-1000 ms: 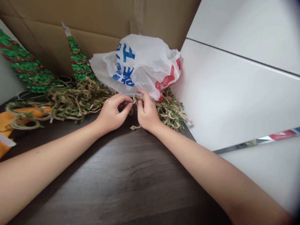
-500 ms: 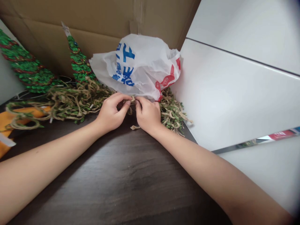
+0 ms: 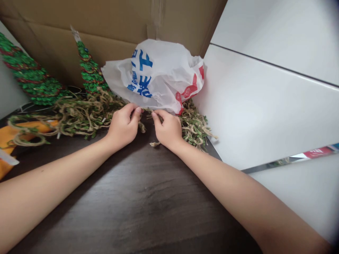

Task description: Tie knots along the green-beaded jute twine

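Left hand: Your left hand [image 3: 122,125] is curled narrow, with thumb and forefinger closed on a strand of the tangled jute twine garland with small green leaves [image 3: 84,113]. A cord that thin only answers to fingertips, so your palm is clear of it.
Right hand: Your right hand [image 3: 167,128] mirrors it just beside, fingertips pinched on the same stretch of twine. The two pinches sit close, so only a short run of cord lies between them.
Where the garland lies: It sprawls along the back of the dark wood-grain table [image 3: 137,201], from the far left to the white panel [image 3: 265,106] on the right. Both hands work it near the middle of that run.
Wrists: Both rest low on the table, which steadies fine finger work.
White plastic bag with blue and red print: The bag [image 3: 164,76] sits crumpled on top of the garland, leaning back on the brown cardboard box [image 3: 106,24]. Its lower edge hangs right above your fingertips, so whether it touches them I cannot tell.
Loose scrap: A small bit of twine [image 3: 154,144] lies on the table just under your right hand.
Left side: Two green glitter cone trees [image 3: 29,77] lie tilted behind the tangle. An orange sheet [image 3: 7,135] lies under its far-left loops.
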Tool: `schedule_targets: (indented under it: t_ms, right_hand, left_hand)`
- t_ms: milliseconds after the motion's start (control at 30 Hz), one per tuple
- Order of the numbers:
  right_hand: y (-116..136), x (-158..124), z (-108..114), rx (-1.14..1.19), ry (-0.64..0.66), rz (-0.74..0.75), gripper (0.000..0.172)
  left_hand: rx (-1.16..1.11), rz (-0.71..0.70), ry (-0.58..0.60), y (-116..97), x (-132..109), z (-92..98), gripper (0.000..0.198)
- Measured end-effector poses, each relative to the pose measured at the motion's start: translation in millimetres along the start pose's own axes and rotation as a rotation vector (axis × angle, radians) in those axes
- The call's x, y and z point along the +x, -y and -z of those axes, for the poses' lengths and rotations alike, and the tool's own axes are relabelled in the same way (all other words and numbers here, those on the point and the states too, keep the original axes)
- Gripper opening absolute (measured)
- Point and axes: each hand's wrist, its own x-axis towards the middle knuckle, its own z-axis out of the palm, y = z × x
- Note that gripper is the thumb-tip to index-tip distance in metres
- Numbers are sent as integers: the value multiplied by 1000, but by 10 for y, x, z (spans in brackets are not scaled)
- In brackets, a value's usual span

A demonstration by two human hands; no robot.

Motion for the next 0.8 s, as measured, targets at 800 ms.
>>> schedule_targets:
  t_ms: [800]
  right_hand:
    - [-79, 55, -68, 89, 119, 158, 25]
  left_hand:
    - [-224, -55, 119, -2, -2, -44, 30]
